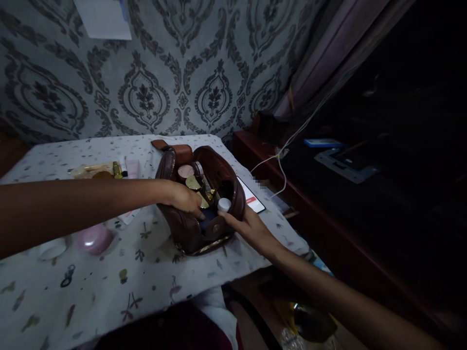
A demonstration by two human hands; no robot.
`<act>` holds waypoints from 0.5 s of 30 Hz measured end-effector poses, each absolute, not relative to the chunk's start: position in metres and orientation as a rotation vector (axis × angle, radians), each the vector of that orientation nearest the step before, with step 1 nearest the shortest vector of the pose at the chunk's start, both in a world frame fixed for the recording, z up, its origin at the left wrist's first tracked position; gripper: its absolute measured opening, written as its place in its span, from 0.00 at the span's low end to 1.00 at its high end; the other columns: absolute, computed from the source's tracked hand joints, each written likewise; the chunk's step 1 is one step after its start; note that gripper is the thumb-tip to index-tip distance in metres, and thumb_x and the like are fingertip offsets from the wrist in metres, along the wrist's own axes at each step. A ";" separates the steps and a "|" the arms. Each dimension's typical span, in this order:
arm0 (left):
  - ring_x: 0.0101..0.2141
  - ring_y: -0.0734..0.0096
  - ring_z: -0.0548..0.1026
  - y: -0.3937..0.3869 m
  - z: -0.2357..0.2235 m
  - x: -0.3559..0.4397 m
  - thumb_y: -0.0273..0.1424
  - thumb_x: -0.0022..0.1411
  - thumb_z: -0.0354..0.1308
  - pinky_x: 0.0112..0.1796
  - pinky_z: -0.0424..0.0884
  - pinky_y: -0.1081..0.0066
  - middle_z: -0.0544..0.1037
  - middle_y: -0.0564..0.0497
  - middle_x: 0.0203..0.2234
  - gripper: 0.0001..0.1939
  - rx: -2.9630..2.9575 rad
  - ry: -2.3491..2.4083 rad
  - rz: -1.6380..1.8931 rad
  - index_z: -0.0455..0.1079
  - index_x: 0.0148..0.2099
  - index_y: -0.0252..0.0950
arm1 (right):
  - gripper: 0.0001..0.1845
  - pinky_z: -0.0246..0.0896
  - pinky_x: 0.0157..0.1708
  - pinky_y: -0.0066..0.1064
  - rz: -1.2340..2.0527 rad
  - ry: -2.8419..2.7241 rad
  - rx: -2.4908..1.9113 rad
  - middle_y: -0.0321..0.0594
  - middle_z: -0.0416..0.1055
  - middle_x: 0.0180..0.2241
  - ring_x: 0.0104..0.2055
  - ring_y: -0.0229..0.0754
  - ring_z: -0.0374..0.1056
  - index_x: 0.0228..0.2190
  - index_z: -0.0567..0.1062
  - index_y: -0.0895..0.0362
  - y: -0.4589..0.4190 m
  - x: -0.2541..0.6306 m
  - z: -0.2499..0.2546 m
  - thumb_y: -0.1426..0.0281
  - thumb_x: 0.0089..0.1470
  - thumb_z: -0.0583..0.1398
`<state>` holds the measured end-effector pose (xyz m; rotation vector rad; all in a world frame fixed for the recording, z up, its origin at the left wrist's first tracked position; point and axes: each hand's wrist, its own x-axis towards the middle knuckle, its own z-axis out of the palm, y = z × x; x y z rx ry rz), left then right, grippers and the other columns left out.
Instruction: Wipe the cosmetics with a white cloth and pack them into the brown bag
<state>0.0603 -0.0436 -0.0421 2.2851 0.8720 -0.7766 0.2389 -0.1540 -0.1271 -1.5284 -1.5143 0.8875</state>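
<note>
A brown leather bag (178, 233) stands unzipped on the table, its mouth facing up. Inside it sit a pink round lid (186, 171), a gold round lid (193, 183), a small gold-trimmed tube (207, 184) and a white-capped container (224, 204). My left hand (187, 199) reaches over the left rim into the bag, next to another gold lid. Its fingertips are partly hidden, so I cannot tell whether they hold anything. My right hand (251, 228) grips the right wall of the bag, thumb over the rim beside the white cap and fingers behind the leather.
Left of the bag lie a pink tube (132, 167), a small yellow-green bottle (117, 169), a shiny pink rounded container (95, 239) and a white round item (53, 249). A lit phone (251, 195) lies behind the bag on the right. A white cable (281, 167) hangs beyond the table.
</note>
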 end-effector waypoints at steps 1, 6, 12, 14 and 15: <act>0.27 0.65 0.69 -0.043 -0.041 0.062 0.40 0.63 0.53 0.30 0.64 0.70 0.72 0.51 0.20 0.18 2.320 0.859 -0.775 0.75 0.28 0.33 | 0.28 0.67 0.55 0.48 0.905 -1.524 -1.530 0.45 0.77 0.45 0.53 0.53 0.70 0.51 0.71 0.57 -0.154 0.239 -0.127 0.51 0.57 0.62; 0.26 0.68 0.69 -0.044 -0.037 0.069 0.41 0.65 0.55 0.29 0.63 0.72 0.75 0.51 0.21 0.19 2.492 0.760 -0.749 0.76 0.29 0.33 | 0.32 0.60 0.60 0.50 0.846 -1.531 -1.527 0.48 0.70 0.56 0.59 0.54 0.66 0.55 0.66 0.55 -0.162 0.242 -0.118 0.51 0.56 0.63; 0.37 0.57 0.78 -0.054 -0.030 0.073 0.42 0.62 0.59 0.31 0.66 0.69 0.83 0.40 0.38 0.19 2.797 0.784 -0.524 0.80 0.45 0.32 | 0.34 0.67 0.53 0.45 0.806 -1.639 -1.507 0.47 0.73 0.52 0.53 0.51 0.71 0.59 0.61 0.54 -0.173 0.243 -0.085 0.50 0.59 0.60; 0.39 0.56 0.79 -0.055 -0.031 0.073 0.38 0.62 0.59 0.32 0.66 0.69 0.83 0.41 0.40 0.16 2.840 0.729 -0.401 0.80 0.47 0.35 | 0.33 0.68 0.50 0.45 0.757 -1.690 -1.575 0.48 0.73 0.50 0.50 0.51 0.72 0.59 0.60 0.56 -0.173 0.242 -0.077 0.50 0.61 0.57; 0.39 0.58 0.79 -0.055 -0.031 0.073 0.37 0.63 0.58 0.33 0.66 0.69 0.84 0.43 0.39 0.15 2.841 0.685 -0.363 0.80 0.46 0.37 | 0.33 0.68 0.48 0.45 0.726 -1.712 -1.613 0.49 0.74 0.49 0.48 0.51 0.72 0.60 0.60 0.57 -0.173 0.240 -0.075 0.50 0.61 0.56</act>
